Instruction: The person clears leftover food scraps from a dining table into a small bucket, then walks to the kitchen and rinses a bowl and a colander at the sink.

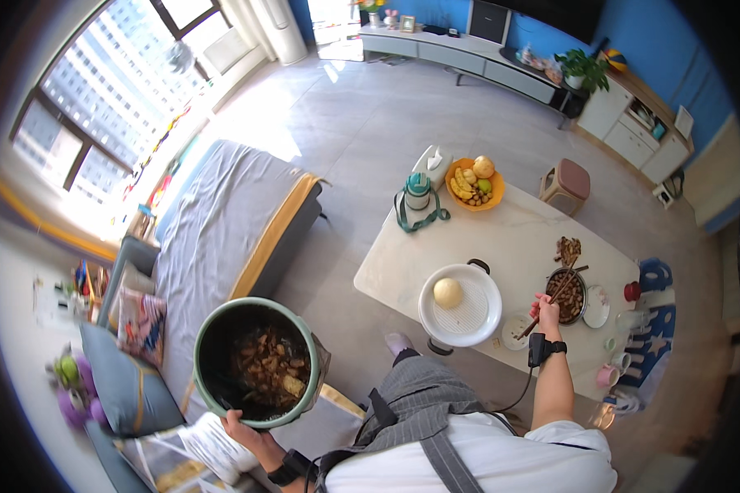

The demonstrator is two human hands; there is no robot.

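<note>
My left hand (246, 433) grips the lower rim of a green bin (199, 363), which is raised off the floor to my left. Brown food scraps and a yellowish piece lie at the bottom of the bin's dark interior (268, 366). In my right hand (546, 313) is a pair of wooden chopsticks (562, 286), crossing over a metal pot (585, 294). Brown chunks (568, 304) fill this pot. Beside its far side, a small heap of brown scraps (568, 249) rests on the tabletop. A small plate with bits on it (517, 331) sits under my right wrist's near side.
On the marble-look table (394, 271) stand a white pan (492, 308) holding a pale dough ball (448, 293), a patterned plate (596, 306), a pink mug (608, 375), a strapped bottle (417, 192) and a fruit bowl (499, 196). A covered sofa (222, 209) lies left, a stool (568, 182) beyond.
</note>
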